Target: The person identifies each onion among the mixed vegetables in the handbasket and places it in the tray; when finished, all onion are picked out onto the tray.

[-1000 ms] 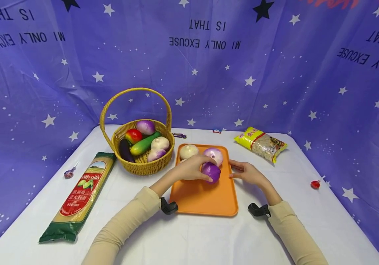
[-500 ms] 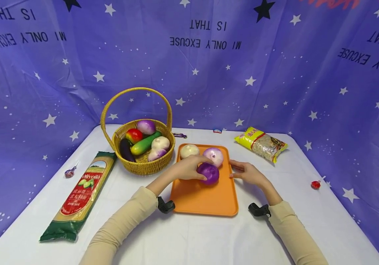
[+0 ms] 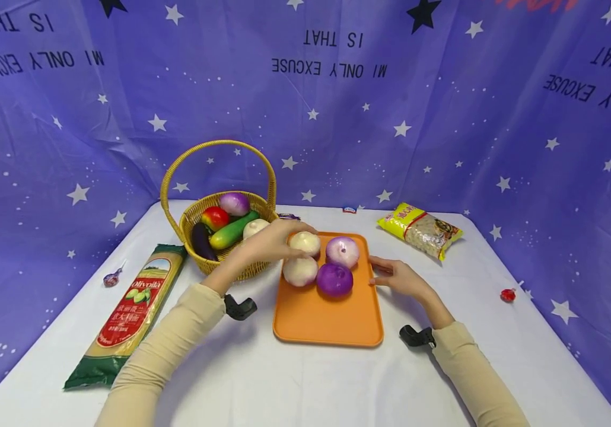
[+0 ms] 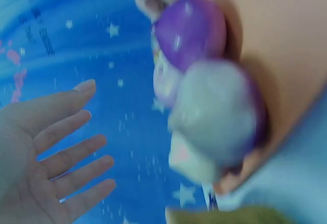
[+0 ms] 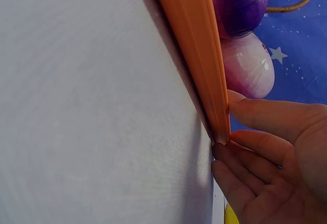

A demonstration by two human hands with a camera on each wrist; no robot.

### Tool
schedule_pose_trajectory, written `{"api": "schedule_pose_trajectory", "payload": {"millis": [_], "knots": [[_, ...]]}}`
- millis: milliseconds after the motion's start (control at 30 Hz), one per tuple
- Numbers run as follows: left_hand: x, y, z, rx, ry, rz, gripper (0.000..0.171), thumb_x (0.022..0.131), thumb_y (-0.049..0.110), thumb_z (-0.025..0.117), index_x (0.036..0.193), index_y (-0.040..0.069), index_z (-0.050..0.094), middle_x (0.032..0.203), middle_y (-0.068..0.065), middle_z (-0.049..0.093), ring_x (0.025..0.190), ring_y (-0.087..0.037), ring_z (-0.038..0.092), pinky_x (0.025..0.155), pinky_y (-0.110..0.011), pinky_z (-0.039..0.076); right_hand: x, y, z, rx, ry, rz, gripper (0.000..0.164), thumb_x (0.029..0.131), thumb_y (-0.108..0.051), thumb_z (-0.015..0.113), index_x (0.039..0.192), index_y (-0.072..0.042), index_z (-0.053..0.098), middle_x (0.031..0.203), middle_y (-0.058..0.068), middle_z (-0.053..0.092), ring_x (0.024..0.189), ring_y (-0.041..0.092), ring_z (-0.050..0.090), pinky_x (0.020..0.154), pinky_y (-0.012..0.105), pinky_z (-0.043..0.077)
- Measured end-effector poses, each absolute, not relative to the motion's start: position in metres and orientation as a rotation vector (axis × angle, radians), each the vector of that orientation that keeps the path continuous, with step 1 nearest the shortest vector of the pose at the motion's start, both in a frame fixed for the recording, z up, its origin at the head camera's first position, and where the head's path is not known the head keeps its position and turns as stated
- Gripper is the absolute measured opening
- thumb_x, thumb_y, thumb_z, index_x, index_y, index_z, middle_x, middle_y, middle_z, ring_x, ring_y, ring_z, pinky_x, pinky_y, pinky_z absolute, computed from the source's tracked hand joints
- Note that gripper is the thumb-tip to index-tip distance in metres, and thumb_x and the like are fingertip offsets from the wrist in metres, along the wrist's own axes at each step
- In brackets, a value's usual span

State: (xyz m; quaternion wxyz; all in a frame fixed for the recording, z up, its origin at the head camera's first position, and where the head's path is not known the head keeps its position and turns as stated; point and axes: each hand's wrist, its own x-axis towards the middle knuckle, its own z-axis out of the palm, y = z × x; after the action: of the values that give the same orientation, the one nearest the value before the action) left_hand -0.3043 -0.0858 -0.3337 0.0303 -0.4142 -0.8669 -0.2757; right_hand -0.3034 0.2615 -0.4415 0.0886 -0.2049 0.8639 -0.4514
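In the head view, an orange tray bears several onions. A deep purple onion sits in front of a pale purple onion, with a whitish onion and a cream-coloured onion to their left. My left hand hovers between the basket and the tray's left side, overlapping the cream onion in this view. Its fingers are spread and hold nothing, as the left wrist view confirms. My right hand touches the tray's right rim with thumb and fingertips, fingers loosely extended.
A wicker basket with an eggplant, a cucumber and other vegetables stands left of the tray. A spaghetti pack lies at the left, a yellow-topped bag at back right. Lollipops and small wrapped sweets lie about the white table.
My left hand has let go of the deep purple onion, which now rests on the tray, and has moved left toward the basket. My right hand stays at the tray's rim.
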Motion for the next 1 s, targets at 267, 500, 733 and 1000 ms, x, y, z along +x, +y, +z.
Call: {"api": "schedule_pose_trajectory", "payload": {"millis": [267, 500, 733, 1000], "knots": [[-0.329, -0.138, -0.312, -1.109, -2.779, -0.728, 0.043, 0.081, 0.015, 0.077, 0.122, 0.004, 0.065, 0.113, -0.009, 0.066, 0.096, -0.023, 0.061, 0.090, -0.038, 0.047, -0.304, 0.262, -0.442, -0.617, 2.571, -1.336, 0.064, 0.088, -0.009, 0.070, 0.141, 0.008, 0.040, 0.144, 0.023, 0.041, 0.129, 0.037, 0.043, 0.108, 0.045, 0.032], [-0.362, -0.173, -0.307, -0.910, -2.872, -0.675, 0.041, 0.082, 0.013, 0.076, 0.119, -0.002, 0.065, 0.114, -0.018, 0.066, 0.101, -0.032, 0.059, 0.090, -0.045, 0.046, -0.305, 0.264, -0.443, -0.623, 2.561, -1.355, 0.064, 0.088, -0.010, 0.070, 0.142, 0.008, 0.040, 0.144, 0.024, 0.040, 0.130, 0.037, 0.042, 0.108, 0.045, 0.032], [-0.391, -0.191, -0.310, -0.681, -2.890, -0.693, 0.045, 0.082, 0.020, 0.076, 0.118, -0.003, 0.063, 0.117, -0.023, 0.063, 0.112, -0.040, 0.054, 0.097, -0.051, 0.042, -0.305, 0.264, -0.443, -0.618, 2.564, -1.362, 0.064, 0.087, -0.010, 0.071, 0.141, 0.008, 0.040, 0.144, 0.023, 0.041, 0.130, 0.037, 0.043, 0.108, 0.045, 0.032], [-0.416, -0.203, -0.320, -0.466, -2.887, -0.801, 0.047, 0.086, 0.019, 0.073, 0.124, -0.003, 0.058, 0.128, -0.027, 0.055, 0.120, -0.043, 0.048, 0.101, -0.051, 0.038, -0.302, 0.262, -0.440, -0.633, 2.553, -1.377, 0.064, 0.087, -0.007, 0.070, 0.141, 0.010, 0.040, 0.143, 0.025, 0.041, 0.129, 0.039, 0.043, 0.108, 0.046, 0.032]]}}
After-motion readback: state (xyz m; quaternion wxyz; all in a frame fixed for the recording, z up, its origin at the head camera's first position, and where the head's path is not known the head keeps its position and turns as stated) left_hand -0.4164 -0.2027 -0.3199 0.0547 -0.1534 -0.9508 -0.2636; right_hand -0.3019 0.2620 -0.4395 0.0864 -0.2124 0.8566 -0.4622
